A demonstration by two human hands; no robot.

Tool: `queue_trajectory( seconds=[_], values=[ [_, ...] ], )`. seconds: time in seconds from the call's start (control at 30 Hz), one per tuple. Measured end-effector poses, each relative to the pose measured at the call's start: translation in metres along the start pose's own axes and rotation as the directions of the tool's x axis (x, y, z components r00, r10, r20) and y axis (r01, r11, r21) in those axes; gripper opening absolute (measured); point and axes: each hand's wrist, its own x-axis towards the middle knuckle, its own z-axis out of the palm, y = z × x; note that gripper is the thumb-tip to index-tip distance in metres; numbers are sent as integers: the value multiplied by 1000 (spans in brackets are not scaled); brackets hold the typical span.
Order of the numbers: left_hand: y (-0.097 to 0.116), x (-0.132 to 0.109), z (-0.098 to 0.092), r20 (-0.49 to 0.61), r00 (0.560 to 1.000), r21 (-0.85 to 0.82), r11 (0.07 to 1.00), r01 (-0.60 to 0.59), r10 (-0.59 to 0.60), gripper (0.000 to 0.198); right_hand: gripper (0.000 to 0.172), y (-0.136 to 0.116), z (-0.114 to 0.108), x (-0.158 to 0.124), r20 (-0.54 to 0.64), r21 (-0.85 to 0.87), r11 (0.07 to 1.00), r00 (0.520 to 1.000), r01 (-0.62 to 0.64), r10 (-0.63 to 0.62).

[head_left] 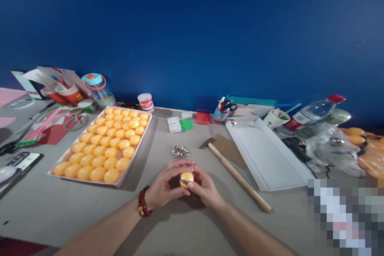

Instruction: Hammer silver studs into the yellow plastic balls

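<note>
Ball (pixel 187 177) sits between left fingers (pixel 176 170) and right fingers (pixel 195 187).

On our table (pixel 168 236) we have a ball (pixel 187 177) between our left hand (pixel 163 186) and right hand (pixel 207 188), a heap (pixel 180 151) just beyond, boxes (pixel 174 125) farther back. Left of us lies a tray (pixel 119 155) with balls (pixel 100 150) in it, a flask (pixel 102 93) behind. Right of us lie a hammer (pixel 238 176), then a second tray (pixel 270 160), then a bottle (pixel 315 113) beyond.
</note>
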Motion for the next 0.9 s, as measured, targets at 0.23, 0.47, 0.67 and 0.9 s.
queue_trajectory(
  seconds=[0.23,0.47,0.67,0.9],
  values=[
    [-7,-1,-7,-366,903,-208,966,156,-225,32,39,-4,-22,7,-198,-395,918,979,-34,-49],
    [-7,3,-6,-420,824,-323,911,256,-380,41,12,-3,-43,21,-144,-830,557,951,34,-273],
    [-1,1,0,-348,844,-405,877,258,-409,39,12,-3,-34,25,-19,-926,368,963,84,-269],
    [2,-2,4,-260,875,-431,860,273,-408,38,9,-2,-39,29,-224,-831,553,941,-48,-254]
  ],
)
